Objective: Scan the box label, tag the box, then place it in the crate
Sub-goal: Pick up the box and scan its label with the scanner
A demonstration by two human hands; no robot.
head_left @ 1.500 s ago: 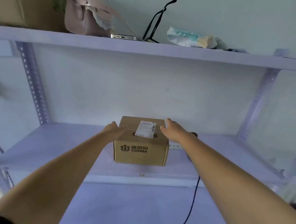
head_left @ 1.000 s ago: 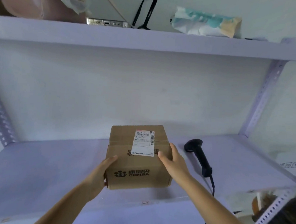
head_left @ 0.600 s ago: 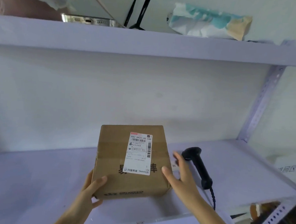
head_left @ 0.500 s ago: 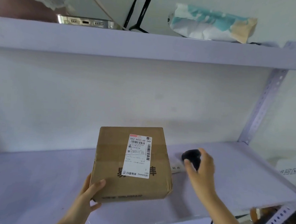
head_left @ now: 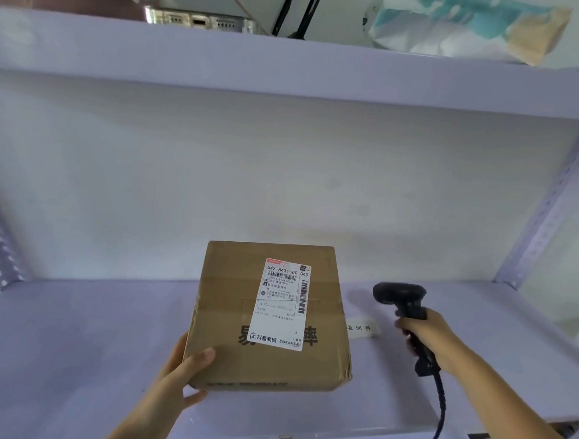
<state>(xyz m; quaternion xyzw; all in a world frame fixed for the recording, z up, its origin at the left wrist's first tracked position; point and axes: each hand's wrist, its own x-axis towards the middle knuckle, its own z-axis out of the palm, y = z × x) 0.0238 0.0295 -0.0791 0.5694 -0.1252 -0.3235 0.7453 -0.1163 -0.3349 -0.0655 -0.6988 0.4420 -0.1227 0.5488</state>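
Observation:
A brown cardboard box (head_left: 230, 303) is tilted up on the shelf so its top faces me. A white shipping label (head_left: 282, 303) with barcodes is stuck on that face. My left hand (head_left: 179, 378) grips the box at its lower left corner, thumb on the front. My right hand (head_left: 431, 337) is closed around the handle of a black barcode scanner (head_left: 399, 297), held to the right of the box with its head raised and apart from the box. The scanner's cable (head_left: 437, 418) hangs down. No crate is in view.
The pale shelf board (head_left: 73, 342) carries the box; a small paper strip (head_left: 359, 328) lies behind its right side. An upper shelf (head_left: 289, 65) holds a phone, a black strap and a crumpled packet. Perforated metal uprights (head_left: 550, 206) stand at both sides.
The box was pulled forward and tipped up toward me. My right hand left the box, reached right, took the scanner off the shelf and lifted it.

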